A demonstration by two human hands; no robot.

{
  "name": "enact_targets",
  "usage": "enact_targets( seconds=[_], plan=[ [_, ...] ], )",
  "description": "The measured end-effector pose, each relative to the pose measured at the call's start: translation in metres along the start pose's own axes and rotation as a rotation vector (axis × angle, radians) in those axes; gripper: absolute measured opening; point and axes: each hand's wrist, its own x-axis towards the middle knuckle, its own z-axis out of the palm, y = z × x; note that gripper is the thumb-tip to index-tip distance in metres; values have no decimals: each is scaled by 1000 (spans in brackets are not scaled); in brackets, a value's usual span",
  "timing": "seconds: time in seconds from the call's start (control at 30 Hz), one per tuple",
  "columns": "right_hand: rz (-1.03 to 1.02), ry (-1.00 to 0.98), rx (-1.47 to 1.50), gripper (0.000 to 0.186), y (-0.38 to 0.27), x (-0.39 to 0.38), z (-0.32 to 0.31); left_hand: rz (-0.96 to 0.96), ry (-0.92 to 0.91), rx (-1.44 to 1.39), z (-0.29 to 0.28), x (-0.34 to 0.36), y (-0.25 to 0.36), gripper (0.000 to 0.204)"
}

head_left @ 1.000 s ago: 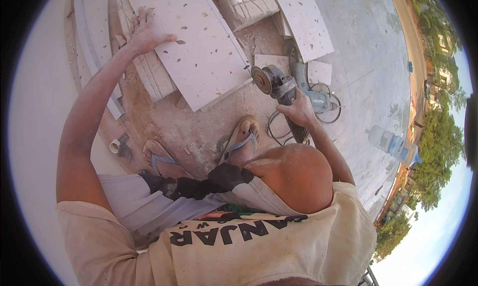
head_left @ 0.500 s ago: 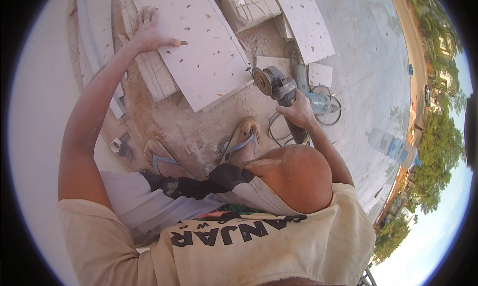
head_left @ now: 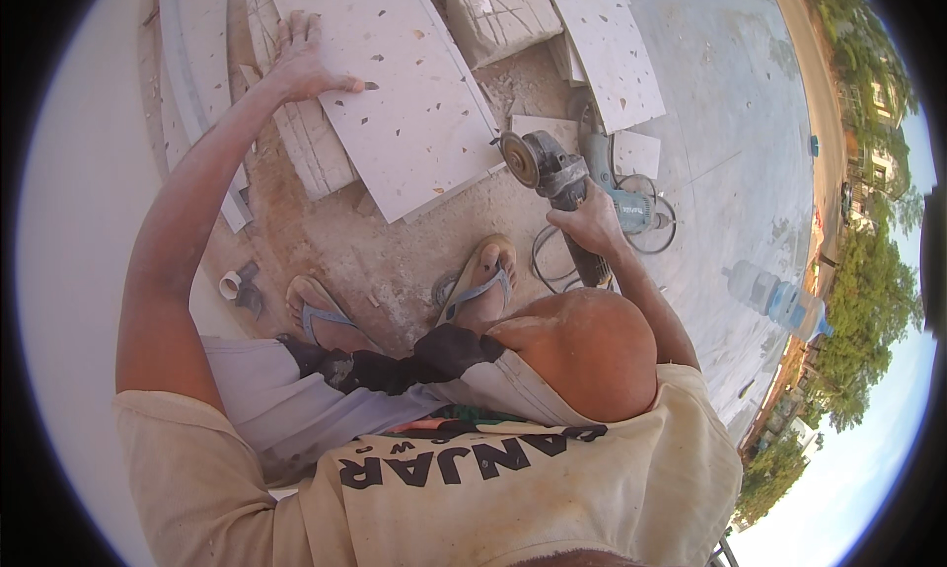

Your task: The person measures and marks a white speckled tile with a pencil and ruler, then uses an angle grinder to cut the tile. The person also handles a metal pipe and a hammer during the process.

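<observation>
My left hand [head_left: 304,66] lies spread over the left edge of a pale speckled slab [head_left: 404,103], its thumb stretched across the top. The slab rests tilted over a white block [head_left: 314,151] with scored lines. My right hand [head_left: 590,220] is wrapped round the dark body of an angle grinder [head_left: 558,177]. The grinder's disc end is raised, close to the slab's right corner. Whether the disc touches the slab, I cannot tell.
A second, blue-green power tool [head_left: 631,210] with a coiled cable lies right of the grinder. Another speckled slab [head_left: 612,54] and a scored block [head_left: 493,14] lie beyond. Far right stands a large water bottle [head_left: 774,296]. A pipe fitting [head_left: 242,287] sits near my left foot.
The view has shifted very slightly. Both hands keep their places, the left on the slab and the right round the angle grinder.
</observation>
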Motion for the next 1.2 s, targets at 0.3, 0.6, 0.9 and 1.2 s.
enact_targets(
  seconds=[0.3,0.6,0.9,1.2],
  plan=[
    [-14,5,15,67,-7,3,-1,-26,-33,-3,2,5,-1,148],
    [-32,7,25,66,-8,11,1,-36,-52,23,1,6,0,148],
    [-55,16,37,65,-17,13,0,-27,-20,-5,-1,2,2,143],
    [-81,33,39,61,-18,20,2,-42,-55,1,-3,1,2,145]
  ],
)
